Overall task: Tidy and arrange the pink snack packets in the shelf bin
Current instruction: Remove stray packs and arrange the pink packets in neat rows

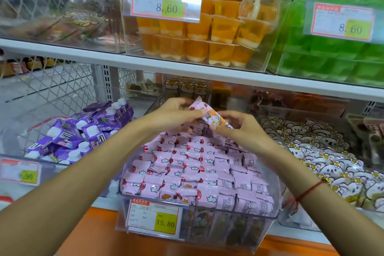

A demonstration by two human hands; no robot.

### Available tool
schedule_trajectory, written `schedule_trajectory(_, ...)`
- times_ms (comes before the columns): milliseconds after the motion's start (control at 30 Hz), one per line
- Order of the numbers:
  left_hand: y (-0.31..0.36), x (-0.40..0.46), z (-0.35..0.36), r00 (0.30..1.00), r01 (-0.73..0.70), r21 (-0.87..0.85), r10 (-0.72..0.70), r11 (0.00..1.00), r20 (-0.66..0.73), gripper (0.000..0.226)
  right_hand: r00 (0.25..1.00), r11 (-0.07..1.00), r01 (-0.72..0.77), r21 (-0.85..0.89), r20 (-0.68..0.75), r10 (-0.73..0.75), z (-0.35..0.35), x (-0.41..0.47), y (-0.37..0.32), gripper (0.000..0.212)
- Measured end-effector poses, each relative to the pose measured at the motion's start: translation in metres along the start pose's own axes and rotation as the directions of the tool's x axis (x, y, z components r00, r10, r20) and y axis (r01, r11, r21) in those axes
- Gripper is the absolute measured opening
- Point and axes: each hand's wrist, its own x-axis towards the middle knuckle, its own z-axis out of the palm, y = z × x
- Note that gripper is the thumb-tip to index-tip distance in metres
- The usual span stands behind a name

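Note:
A clear plastic shelf bin (268, 217) holds several pink snack packets (187, 164) laid in rows, some showing printed backs on the right side. Above the back of the bin I hold one pink packet (209, 115) tilted, its upper end to the left. My left hand (176, 111) pinches its upper left end and my right hand (241, 129) pinches its lower right end. A red string sits on my right wrist. Both forearms reach in over the bin's front.
A price tag reading 15.80 (154, 219) hangs on the bin front. Purple pouches (83, 131) fill the left bin, white flower-print packets (324, 162) the right one. The shelf edge (166, 64) overhead carries orange jelly cups (207, 33) and green items (332, 56).

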Motion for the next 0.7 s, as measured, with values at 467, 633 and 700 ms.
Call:
schedule_trajectory(467,-0.044,0.001,0.011,0.959,-0.249,0.766,0.041,0.592,0.279,0.05,0.912,0.962,-0.207,0.179,-0.321,0.256,0.008,0.03,0.006,0.022)
schedule_trajectory(633,-0.05,0.007,0.011,0.954,-0.259,0.843,-0.01,0.471,0.299,0.051,0.906,0.978,-0.205,-0.038,-0.385,0.175,0.025,0.043,0.011,0.046)
schedule_trajectory(700,-0.051,0.008,0.01,0.951,-0.264,0.837,-0.016,0.479,0.309,0.052,0.934,0.946,-0.158,-0.283,-0.355,0.05,0.026,0.043,0.01,0.048)
